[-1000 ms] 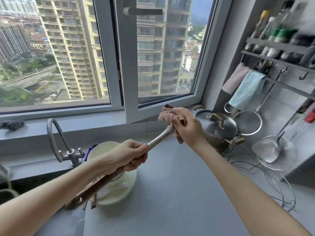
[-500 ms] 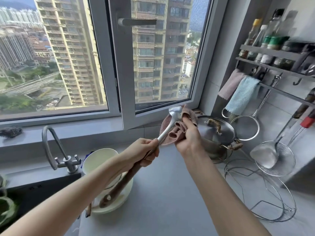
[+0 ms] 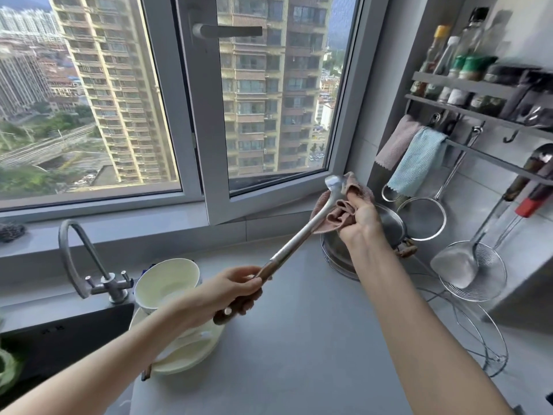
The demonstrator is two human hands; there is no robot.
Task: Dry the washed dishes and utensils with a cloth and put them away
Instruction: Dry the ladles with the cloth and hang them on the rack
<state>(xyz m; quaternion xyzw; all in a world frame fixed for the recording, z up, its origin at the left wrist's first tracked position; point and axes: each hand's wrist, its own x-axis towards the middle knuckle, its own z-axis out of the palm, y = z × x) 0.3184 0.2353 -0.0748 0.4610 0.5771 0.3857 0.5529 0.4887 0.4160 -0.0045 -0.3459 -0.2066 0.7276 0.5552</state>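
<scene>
Two hands shared the drying: the left hand (image 3: 236, 290) gripped the ladle (image 3: 299, 238) by its wooden handle, and the right hand (image 3: 360, 217) clutched a pink cloth (image 3: 338, 214) against its far end. Next, I judged, it needed putting away.

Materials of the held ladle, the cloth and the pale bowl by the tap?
Ladle: shiny grey shaft and head, likely stainless steel; dark brown grip, looks like wood.
Cloth: pinkish with soft folds, probably microfibre or cotton.
Bowl: glossy cream, likely glazed ceramic, possibly melamine.
</scene>
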